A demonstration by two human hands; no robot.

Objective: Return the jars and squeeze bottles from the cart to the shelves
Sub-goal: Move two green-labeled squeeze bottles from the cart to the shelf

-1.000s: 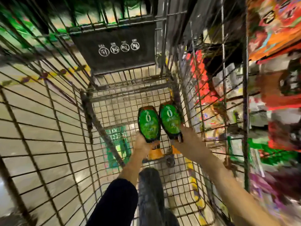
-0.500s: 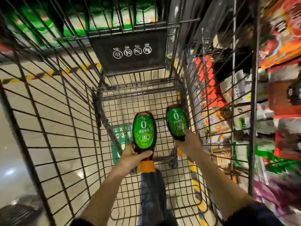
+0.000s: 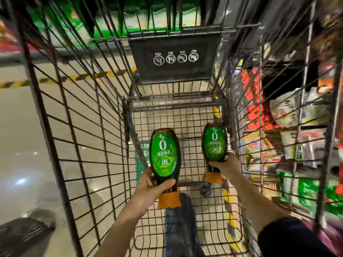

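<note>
The left grip (image 3: 150, 184) is clamped round the left squeeze bottle (image 3: 163, 154) and the right grip (image 3: 224, 164) round the right squeeze bottle (image 3: 214, 143). Both are held inside the cart (image 3: 83, 145). Neither has reached the shelves (image 3: 306, 117) beyond its right edge, so shelving both looks still to do.

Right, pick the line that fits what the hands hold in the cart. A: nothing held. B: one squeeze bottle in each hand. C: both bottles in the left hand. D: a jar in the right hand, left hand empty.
B: the left hand grips the left squeeze bottle at its narrow end, and the right hand grips the right squeeze bottle likewise.
</note>
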